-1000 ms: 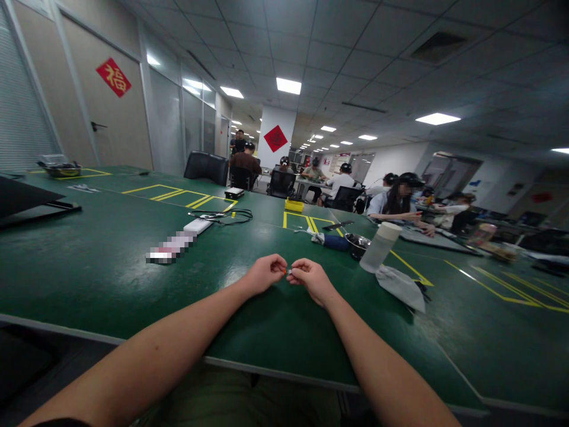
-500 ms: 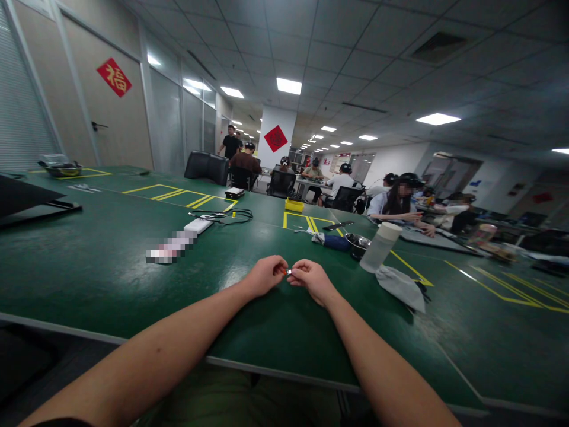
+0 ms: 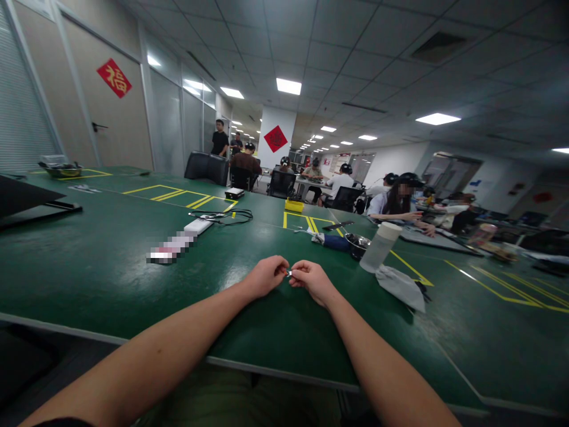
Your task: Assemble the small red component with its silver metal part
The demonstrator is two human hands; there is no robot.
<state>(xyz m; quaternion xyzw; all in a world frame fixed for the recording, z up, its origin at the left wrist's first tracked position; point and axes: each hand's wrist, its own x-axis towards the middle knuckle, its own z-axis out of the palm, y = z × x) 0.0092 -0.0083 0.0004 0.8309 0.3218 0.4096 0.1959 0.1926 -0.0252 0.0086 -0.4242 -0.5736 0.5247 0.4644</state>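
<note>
My left hand (image 3: 265, 275) and my right hand (image 3: 310, 279) rest together on the green table (image 3: 111, 267), fingertips meeting. Between them they pinch a tiny object (image 3: 288, 273), with a small silver part showing; I cannot make out what it is. Both hands have their fingers curled closed around it. Both forearms stretch from the near table edge toward the middle.
A frosted plastic cup (image 3: 379, 246) stands to the right above a crumpled grey cloth (image 3: 400, 286). A small metal bowl (image 3: 357, 244), a white power strip (image 3: 198, 225) with black cable and a yellow box (image 3: 294, 205) lie further back. Several people sit at distant tables.
My hands stay in place; the orange bit seen earlier between the fingertips is now hidden. A person in black at the back has walked left.
</note>
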